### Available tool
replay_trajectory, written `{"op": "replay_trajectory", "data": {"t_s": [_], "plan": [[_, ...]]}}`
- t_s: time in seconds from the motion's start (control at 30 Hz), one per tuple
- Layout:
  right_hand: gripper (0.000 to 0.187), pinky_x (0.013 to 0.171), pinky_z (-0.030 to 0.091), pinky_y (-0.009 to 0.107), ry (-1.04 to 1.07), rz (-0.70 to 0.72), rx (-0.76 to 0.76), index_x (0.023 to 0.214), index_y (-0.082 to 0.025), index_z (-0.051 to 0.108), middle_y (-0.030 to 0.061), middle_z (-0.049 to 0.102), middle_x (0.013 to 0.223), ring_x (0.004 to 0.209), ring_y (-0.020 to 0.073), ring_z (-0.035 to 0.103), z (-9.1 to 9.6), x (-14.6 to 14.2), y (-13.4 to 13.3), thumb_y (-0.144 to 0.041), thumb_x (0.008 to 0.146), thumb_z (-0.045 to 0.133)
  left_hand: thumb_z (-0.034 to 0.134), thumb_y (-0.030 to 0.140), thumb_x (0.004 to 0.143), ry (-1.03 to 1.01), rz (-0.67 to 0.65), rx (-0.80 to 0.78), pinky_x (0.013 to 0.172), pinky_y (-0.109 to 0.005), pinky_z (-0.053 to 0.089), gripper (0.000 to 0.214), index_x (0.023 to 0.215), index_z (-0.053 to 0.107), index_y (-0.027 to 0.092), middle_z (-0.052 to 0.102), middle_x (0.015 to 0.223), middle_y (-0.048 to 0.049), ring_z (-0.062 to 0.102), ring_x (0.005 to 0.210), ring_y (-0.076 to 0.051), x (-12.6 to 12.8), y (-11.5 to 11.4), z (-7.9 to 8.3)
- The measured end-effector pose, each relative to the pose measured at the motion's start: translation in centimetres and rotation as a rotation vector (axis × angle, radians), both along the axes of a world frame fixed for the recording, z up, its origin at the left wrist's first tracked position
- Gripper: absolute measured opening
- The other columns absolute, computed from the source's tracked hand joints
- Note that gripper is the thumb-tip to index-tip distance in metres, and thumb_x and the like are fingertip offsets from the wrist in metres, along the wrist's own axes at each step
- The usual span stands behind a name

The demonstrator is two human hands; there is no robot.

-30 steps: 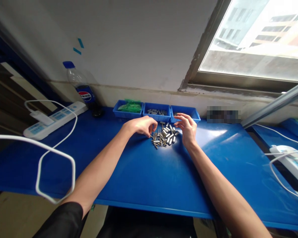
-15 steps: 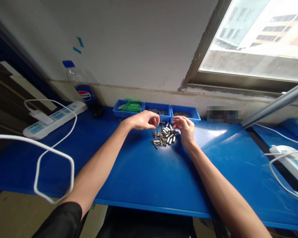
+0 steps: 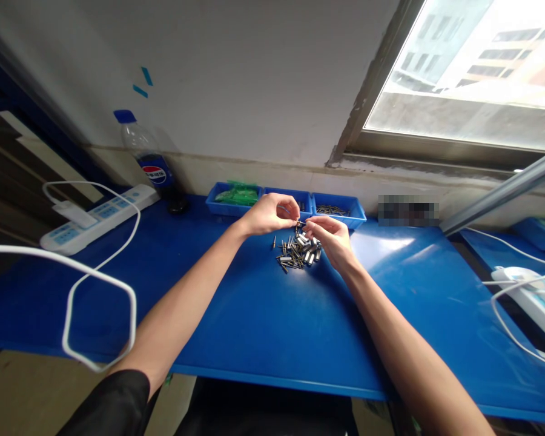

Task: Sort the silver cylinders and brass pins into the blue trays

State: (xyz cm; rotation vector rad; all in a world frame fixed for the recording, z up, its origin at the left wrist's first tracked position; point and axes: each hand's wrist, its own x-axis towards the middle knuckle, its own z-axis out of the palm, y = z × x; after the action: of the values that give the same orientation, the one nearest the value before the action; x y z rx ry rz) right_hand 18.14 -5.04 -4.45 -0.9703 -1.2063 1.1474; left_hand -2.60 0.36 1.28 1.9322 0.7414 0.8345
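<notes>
Over the pile, my left hand [image 3: 275,213] and my right hand [image 3: 330,236] almost meet, thumb and fingers pinched. A thin metal pin [image 3: 301,223] spans the gap between their fingertips; its exact kind is too small to tell. Beneath lie short silvery metal cylinders [image 3: 309,257], partly covered by my right hand. To their left is a heap of thin, brass-toned and dark pins [image 3: 292,254], with a single pin [image 3: 274,243] at its edge.
Three blue bins stand along the wall: one with a green bag [image 3: 238,195], a middle bin [image 3: 305,198] partly hidden by my left hand, and one with thin pins [image 3: 331,210]. A cola bottle [image 3: 154,166], power strip [image 3: 104,218] and looped white cable [image 3: 134,303] are left.
My hands have come together above the pile, the left moving right and the right moving slightly left. A thin pin now shows between their fingertips. One pin lies apart at the heap's left edge.
</notes>
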Motion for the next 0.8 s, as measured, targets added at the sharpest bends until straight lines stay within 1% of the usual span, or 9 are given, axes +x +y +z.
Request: {"op": "replay_trajectory", "data": {"t_s": [0.1, 0.17, 0.23, 0.3, 0.4, 0.47, 0.5, 0.63, 0.8], "plan": [[0.026, 0.071, 0.054, 0.034, 0.050, 0.015, -0.032, 0.089, -0.023, 0.080, 0.0021, 0.076, 0.078, 0.067, 0.0168, 0.065, 0.0, 0.0, 0.1, -0.040, 0.071, 0.090, 0.078, 0.025, 0.076, 0.029, 0.006, 0.010, 0.082, -0.031, 0.061, 0.018, 0.087, 0.069, 0.014, 0.076, 0.088, -0.0071, 0.074, 0.082, -0.019, 0.1, 0.0, -0.3], [0.026, 0.072, 0.054, 0.034, 0.076, 0.013, -0.041, 0.089, -0.022, 0.081, 0.0022, 0.076, 0.077, 0.067, 0.0165, 0.066, -0.1, 0.0, 0.3, -0.038, 0.070, 0.091, 0.076, 0.025, 0.077, 0.096, 0.016, 0.029, 0.082, -0.030, 0.060, 0.019, 0.091, 0.070, 0.014, 0.077, 0.091, -0.0071, 0.075, 0.085, -0.019, -0.1, 0.1, -0.3], [0.027, 0.073, 0.055, 0.034, 0.084, -0.032, -0.025, 0.090, -0.022, 0.081, 0.0027, 0.077, 0.079, 0.069, 0.0170, 0.067, -0.3, 0.1, 0.5, -0.038, 0.071, 0.090, 0.075, 0.025, 0.078, 0.247, 0.048, 0.072, 0.079, -0.027, 0.059, 0.019, 0.094, 0.071, 0.015, 0.077, 0.091, -0.0060, 0.074, 0.084, -0.018, -0.6, 0.2, -0.2], [0.028, 0.077, 0.056, 0.036, 0.087, -0.129, 0.022, 0.093, -0.022, 0.080, 0.0038, 0.078, 0.085, 0.074, 0.0188, 0.070, -0.5, 0.3, 0.8, -0.039, 0.072, 0.089, 0.075, 0.025, 0.077, 0.466, 0.089, 0.117, 0.073, -0.025, 0.056, 0.019, 0.094, 0.072, 0.017, 0.076, 0.088, -0.0048, 0.072, 0.080, -0.018, -1.3, 0.4, -0.1], [0.035, 0.082, 0.058, 0.038, 0.083, -0.265, 0.106, 0.105, -0.024, 0.078, 0.0072, 0.079, 0.108, 0.089, 0.0226, 0.074, -0.8, 0.9, 1.1, -0.040, 0.075, 0.087, 0.079, 0.021, 0.070, 0.766, 0.119, 0.146, 0.065, -0.024, 0.050, 0.026, 0.095, 0.074, 0.018, 0.076, 0.088, -0.0043, 0.070, 0.077, -0.019, -2.1, 0.6, -0.1], [0.040, 0.081, 0.058, 0.039, 0.074, -0.303, 0.125, 0.111, -0.024, 0.076, 0.0090, 0.077, 0.120, 0.094, 0.0237, 0.074, -0.9, 1.2, 1.2, -0.040, 0.075, 0.085, 0.079, 0.016, 0.066, 0.897, 0.118, 0.136, 0.062, -0.024, 0.048, 0.034, 0.100, 0.075, 0.020, 0.076, 0.092, -0.0043, 0.069, 0.076, -0.019, -2.2, 0.6, -0.4], [0.041, 0.079, 0.059, 0.038, 0.067, -0.311, 0.122, 0.111, -0.024, 0.076, 0.0095, 0.076, 0.122, 0.093, 0.0236, 0.074, -0.9, 1.3, 1.2, -0.041, 0.075, 0.085, 0.078, 0.013, 0.064, 0.938, 0.115, 0.124, 0.061, -0.024, 0.047, 0.038, 0.102, 0.075, 0.020, 0.076, 0.093, -0.0043, 0.068, 0.074, -0.019, -2.2, 0.6, -0.5], [0.037, 0.074, 0.057, 0.036, 0.033, -0.300, 0.096, 0.107, -0.023, 0.076, 0.0095, 0.076, 0.118, 0.084, 0.0210, 0.072, -1.0, 1.3, 1.2, -0.043, 0.076, 0.083, 0.067, 0.001, 0.061, 0.977, 0.122, 0.107, 0.058, -0.025, 0.044, 0.047, 0.103, 0.075, 0.021, 0.077, 0.092, -0.0048, 0.068, 0.072, -0.019, -1.8, 0.4, -1.2], [0.033, 0.072, 0.055, 0.034, -0.015, -0.261, 0.077, 0.103, -0.022, 0.075, 0.0085, 0.078, 0.110, 0.075, 0.0177, 0.068, -1.2, 1.0, 1.1, -0.045, 0.079, 0.081, 0.064, 0.000, 0.058, 0.893, 0.074, 0.151, 0.058, -0.025, 0.045, 0.046, 0.099, 0.076, 0.019, 0.077, 0.088, -0.0043, 0.068, 0.071, -0.020, -1.4, 0.5, -1.4]]}}
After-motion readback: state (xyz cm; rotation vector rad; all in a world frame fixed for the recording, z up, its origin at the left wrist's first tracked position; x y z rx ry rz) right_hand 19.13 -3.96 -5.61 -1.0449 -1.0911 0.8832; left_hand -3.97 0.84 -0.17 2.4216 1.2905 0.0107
